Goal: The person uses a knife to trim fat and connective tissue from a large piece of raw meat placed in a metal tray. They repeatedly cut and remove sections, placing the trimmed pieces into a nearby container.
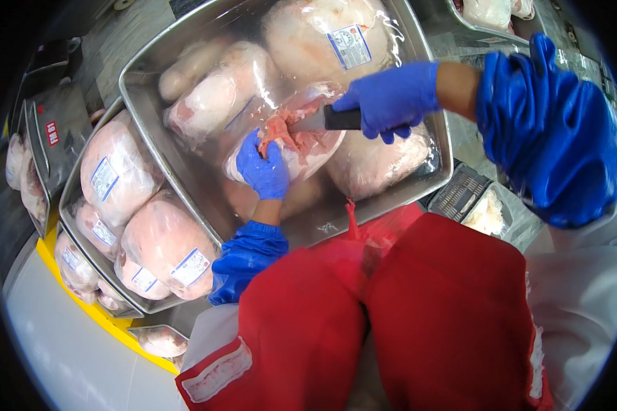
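**Knife at the opened bag, left hand pinning the meat**

At nine o'clock stood a lower steel tray (72,183) packed with pale, plastic-wrapped poultry pieces bearing blue-and-white labels (120,179). Toward the centre, a larger, shiny rectangular steel tray (185,179) carried more wrapped birds. Among them lay the cut-open clear bag with pink raw meat showing (291,140), just above the middle of the view.

The left hand (262,168), in a blue glove, lay at the bag's seven o'clock side, fingers curled and pinching a fold of the pink meat. The right hand (389,99), also blue-gloved, came in from two o'clock, closed in a fist round the black handle of a knife (341,118). The blade ran roughly three o'clock to nine o'clock, its tip in the meat just above the left fingers. The bag's long axis lay tilted from seven to one o'clock. The left hand was nearer, already touching it.

A red apron (404,308) filled six o'clock.
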Action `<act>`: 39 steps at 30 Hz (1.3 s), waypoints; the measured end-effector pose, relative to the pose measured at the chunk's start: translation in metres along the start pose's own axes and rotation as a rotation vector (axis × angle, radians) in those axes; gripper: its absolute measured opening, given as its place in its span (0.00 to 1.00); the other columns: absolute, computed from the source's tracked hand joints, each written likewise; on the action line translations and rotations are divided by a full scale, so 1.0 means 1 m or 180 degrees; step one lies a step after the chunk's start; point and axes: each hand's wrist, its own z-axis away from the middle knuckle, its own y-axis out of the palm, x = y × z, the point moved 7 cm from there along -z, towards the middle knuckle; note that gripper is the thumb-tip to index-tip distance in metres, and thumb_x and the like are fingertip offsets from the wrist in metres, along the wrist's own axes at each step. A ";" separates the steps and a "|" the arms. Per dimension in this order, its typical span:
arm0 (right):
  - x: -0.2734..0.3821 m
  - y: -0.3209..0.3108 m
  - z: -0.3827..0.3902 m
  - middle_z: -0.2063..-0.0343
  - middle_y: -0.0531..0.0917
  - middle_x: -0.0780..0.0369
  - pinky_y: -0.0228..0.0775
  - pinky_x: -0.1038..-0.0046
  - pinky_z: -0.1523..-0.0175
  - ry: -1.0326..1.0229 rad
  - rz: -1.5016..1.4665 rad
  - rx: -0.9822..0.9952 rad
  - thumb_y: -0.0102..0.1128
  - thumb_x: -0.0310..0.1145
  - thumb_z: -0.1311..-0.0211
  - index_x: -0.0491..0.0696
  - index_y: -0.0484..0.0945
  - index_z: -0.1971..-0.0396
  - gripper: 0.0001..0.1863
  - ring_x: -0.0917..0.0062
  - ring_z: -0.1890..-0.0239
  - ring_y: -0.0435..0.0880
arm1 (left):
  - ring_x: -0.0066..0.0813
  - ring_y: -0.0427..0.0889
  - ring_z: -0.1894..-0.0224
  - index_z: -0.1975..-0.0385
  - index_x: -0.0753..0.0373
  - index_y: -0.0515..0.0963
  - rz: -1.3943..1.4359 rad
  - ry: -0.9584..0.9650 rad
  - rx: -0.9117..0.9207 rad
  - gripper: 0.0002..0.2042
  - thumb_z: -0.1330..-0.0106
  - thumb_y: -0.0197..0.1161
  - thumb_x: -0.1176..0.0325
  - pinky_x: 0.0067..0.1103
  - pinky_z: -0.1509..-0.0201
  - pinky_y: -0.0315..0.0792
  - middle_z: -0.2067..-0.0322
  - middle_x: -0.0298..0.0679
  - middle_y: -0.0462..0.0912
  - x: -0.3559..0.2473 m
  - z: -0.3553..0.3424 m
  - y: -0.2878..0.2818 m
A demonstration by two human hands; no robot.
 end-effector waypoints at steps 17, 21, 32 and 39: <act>-0.031 0.082 -0.012 0.82 0.76 0.55 0.67 0.68 0.78 -0.1429 -0.0459 -0.1338 0.51 0.24 0.52 0.51 0.55 0.39 0.36 0.68 0.83 0.75 | 0.35 0.73 0.64 0.62 0.69 0.71 -0.0107 -0.0143 0.0265 0.13 0.46 0.55 0.71 0.27 0.56 0.67 0.67 0.45 0.75 -0.002 0.000 0.000; -0.026 0.036 -0.016 0.86 0.72 0.60 0.59 0.75 0.86 -0.0857 -0.0510 -0.0096 0.51 0.28 0.60 0.47 0.71 0.60 0.20 0.77 0.89 0.69 | 0.35 0.74 0.64 0.63 0.68 0.71 -0.0288 -0.0096 0.0313 0.12 0.46 0.55 0.71 0.28 0.56 0.67 0.67 0.46 0.75 0.005 -0.001 -0.001; -0.001 0.094 -0.044 0.78 0.78 0.50 0.71 0.62 0.71 -0.1196 0.0086 -0.1999 0.47 0.26 0.50 0.37 0.54 0.43 0.31 0.59 0.76 0.79 | 0.33 0.73 0.64 0.64 0.68 0.70 -0.0052 -0.0567 0.0239 0.12 0.47 0.55 0.70 0.27 0.57 0.67 0.67 0.44 0.75 0.016 -0.013 -0.012; 0.002 0.109 -0.057 0.70 0.78 0.48 0.72 0.62 0.67 -0.1203 -0.0082 -0.2470 0.45 0.27 0.45 0.36 0.48 0.40 0.32 0.58 0.71 0.80 | 0.31 0.72 0.67 0.65 0.68 0.70 -0.0082 0.0026 0.0128 0.11 0.46 0.55 0.69 0.26 0.59 0.67 0.71 0.42 0.74 0.004 0.002 -0.006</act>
